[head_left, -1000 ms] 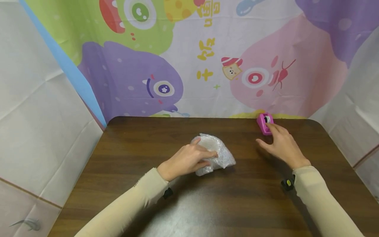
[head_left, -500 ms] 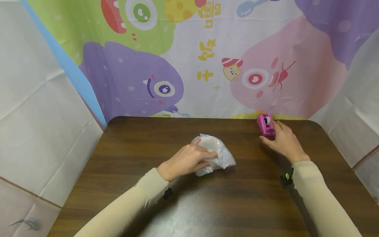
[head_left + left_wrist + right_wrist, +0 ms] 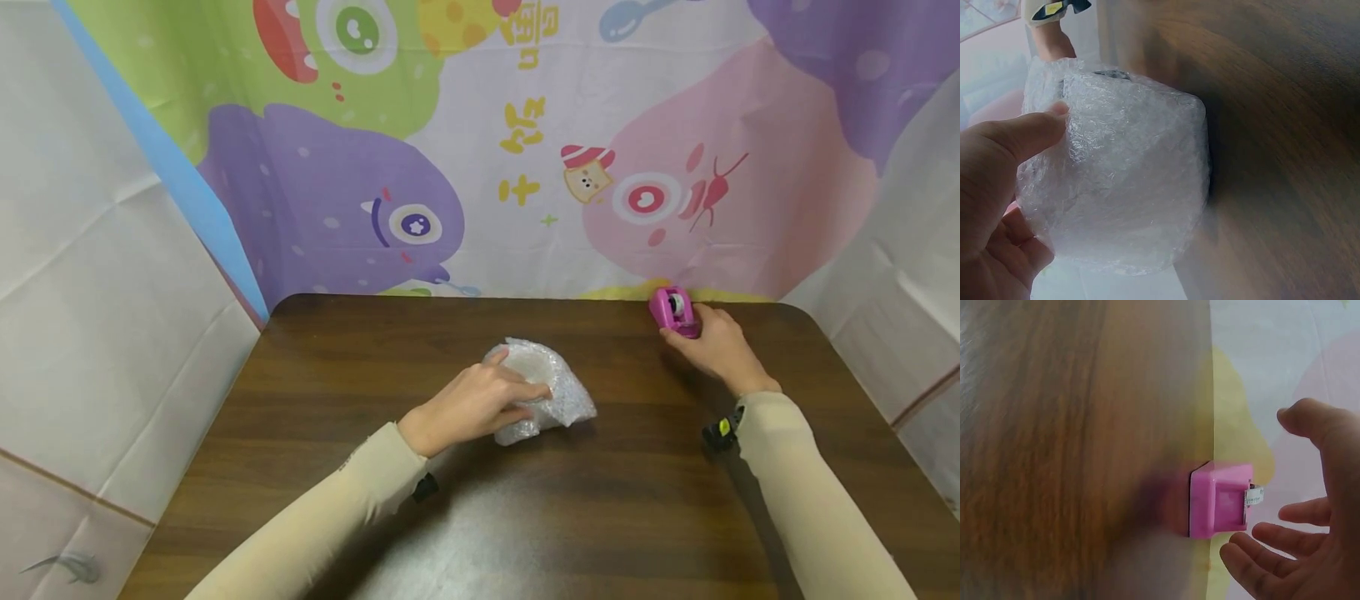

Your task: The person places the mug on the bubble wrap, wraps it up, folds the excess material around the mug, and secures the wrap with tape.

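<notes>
Near the middle of the table, my left hand [image 3: 480, 402] holds a rounded bundle in clear bubble wrap [image 3: 567, 390]. In the left wrist view my thumb presses on the side of the bubble-wrapped bundle [image 3: 1125, 169], and the other fingers are partly hidden behind it. What lies under the wrap is obscured. A pink tape dispenser [image 3: 663, 309] with a small roll stands at the table's back edge. Right beside it is my right hand [image 3: 723, 346], thumb and fingers spread around its near right side. The right wrist view shows the fingers loosely bent near the dispenser [image 3: 1204, 503].
The brown wood-grain table [image 3: 360, 367] runs back to a cartoon-printed cloth [image 3: 517, 242]. Pale panels [image 3: 127, 275] enclose the left side, with a similar pale panel [image 3: 907, 283] on the right. Dark cameras are strapped at both wrists.
My right hand first draws back from over the tape dispenser to its right side, then moves in close with the thumb at its near edge. The left hand and bundle stay still.
</notes>
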### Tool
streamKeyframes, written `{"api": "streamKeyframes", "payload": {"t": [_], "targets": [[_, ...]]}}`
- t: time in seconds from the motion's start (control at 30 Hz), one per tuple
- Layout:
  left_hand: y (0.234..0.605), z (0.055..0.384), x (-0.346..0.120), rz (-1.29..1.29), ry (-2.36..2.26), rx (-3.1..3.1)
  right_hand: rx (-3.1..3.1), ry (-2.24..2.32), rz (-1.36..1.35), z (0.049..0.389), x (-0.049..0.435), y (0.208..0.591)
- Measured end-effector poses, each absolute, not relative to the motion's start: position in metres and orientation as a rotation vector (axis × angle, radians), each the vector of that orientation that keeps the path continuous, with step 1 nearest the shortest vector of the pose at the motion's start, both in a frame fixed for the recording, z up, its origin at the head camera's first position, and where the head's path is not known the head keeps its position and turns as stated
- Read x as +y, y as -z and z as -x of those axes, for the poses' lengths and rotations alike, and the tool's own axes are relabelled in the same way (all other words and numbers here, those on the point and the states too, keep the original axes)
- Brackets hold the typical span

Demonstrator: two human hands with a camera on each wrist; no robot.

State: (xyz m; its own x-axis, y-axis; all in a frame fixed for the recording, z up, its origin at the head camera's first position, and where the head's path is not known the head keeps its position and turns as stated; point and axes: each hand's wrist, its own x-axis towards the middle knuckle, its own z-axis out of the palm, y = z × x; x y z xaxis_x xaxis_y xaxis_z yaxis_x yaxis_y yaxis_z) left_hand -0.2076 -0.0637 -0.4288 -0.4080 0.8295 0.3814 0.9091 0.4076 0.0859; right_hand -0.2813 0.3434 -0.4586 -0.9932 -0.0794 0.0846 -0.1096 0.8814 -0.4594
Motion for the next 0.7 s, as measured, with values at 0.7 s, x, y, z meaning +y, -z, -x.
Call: {"api": "streamKeyframes", "payload": {"t": [0.7], "targets": [[0.425, 0.206, -0.064, 1.505, 0.422, -2.464, -2.937, -0.756, -0.003, 0.297, 0.342, 0.457]]}}
